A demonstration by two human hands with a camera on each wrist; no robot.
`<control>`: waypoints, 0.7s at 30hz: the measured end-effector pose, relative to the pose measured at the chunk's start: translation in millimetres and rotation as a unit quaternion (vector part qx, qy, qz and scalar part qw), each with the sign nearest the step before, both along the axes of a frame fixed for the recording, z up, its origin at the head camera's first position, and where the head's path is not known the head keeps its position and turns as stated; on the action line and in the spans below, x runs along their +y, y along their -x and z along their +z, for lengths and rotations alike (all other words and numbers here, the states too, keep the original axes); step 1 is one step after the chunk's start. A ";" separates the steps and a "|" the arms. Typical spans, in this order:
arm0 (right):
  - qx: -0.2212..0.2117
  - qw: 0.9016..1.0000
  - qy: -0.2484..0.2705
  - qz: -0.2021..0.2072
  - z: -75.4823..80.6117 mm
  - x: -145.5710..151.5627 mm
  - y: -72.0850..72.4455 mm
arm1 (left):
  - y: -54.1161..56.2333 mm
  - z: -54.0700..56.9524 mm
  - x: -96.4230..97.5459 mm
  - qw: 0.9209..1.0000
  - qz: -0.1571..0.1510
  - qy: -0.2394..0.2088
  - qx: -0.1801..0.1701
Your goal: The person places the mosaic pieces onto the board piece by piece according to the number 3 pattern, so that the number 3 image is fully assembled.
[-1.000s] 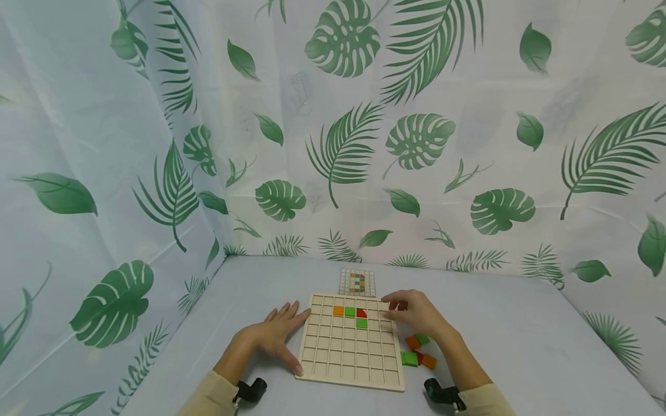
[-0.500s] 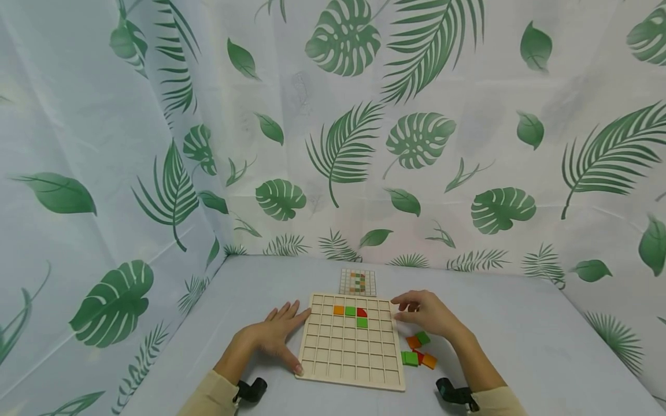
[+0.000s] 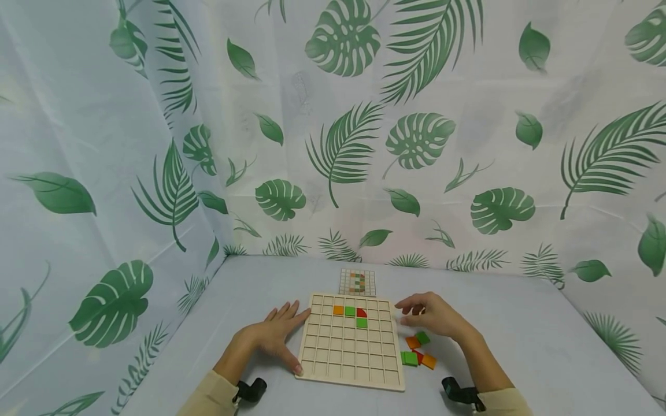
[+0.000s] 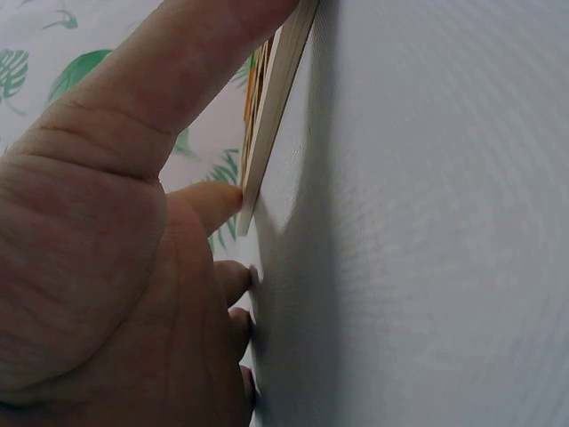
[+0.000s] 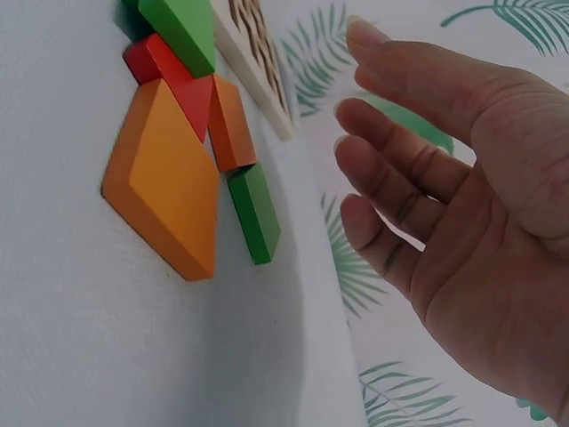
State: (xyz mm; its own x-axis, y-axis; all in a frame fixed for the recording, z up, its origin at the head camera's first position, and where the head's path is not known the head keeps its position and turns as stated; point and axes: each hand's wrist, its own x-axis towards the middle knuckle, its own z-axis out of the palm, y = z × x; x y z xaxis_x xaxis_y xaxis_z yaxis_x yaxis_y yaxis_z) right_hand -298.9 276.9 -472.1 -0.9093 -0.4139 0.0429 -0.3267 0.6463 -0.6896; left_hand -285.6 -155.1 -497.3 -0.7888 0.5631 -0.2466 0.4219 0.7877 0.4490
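Observation:
A wooden grid board (image 3: 348,352) lies on the table, with an orange square tile (image 3: 339,310), a green tile (image 3: 350,311), a red tile with a curved edge (image 3: 361,312) and, below that one, a second green tile (image 3: 361,323) in its upper cells. My left hand (image 3: 270,336) spreads along the board's left side, thumb at the near corner and index finger at the side edge. Just off the board's upper right side is my right hand (image 3: 432,315), fingers loosely bent. In the right wrist view nothing shows between the right hand's fingers.
Right of the board, several loose tiles cluster: an orange tile (image 5: 164,187), a red tile (image 5: 173,84), a darker orange tile (image 5: 231,124) and green ones, including a green tile (image 5: 255,213). A card with a coloured grid pattern (image 3: 357,283) lies behind the board. Leaf-printed curtains (image 3: 354,156) stand behind.
My right hand has drawn back to the right, from over the board's upper right edge to beside it. The left hand, board and tiles stay as they were.

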 end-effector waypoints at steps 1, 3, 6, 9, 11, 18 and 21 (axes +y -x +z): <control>-0.004 1.000 -0.001 0.002 0.1 0.9 0.0 | -0.1 -0.2 0.1 1.000 0.000 0.000 0.000; -0.010 1.000 -0.003 0.008 0.4 2.7 -0.2 | -0.3 0.0 0.0 1.000 0.000 0.000 -0.001; -0.018 1.000 -0.003 0.014 0.9 5.2 -0.2 | -0.5 0.9 -0.3 1.000 0.000 -0.002 0.000; -0.024 1.000 -0.002 0.018 1.7 7.1 -0.2 | -0.5 1.4 -0.5 1.000 0.002 -0.005 0.001; -0.027 0.999 -0.002 0.020 1.7 8.2 -0.1 | -0.5 1.4 -0.5 1.000 0.001 -0.006 0.001; -0.053 0.998 0.001 0.032 0.6 11.2 -1.7 | -0.2 1.2 -0.3 1.000 -0.001 -0.007 -0.001; -0.066 0.997 0.001 0.036 -0.2 12.0 -2.6 | -0.5 1.4 -0.2 1.000 -0.001 -0.007 -0.001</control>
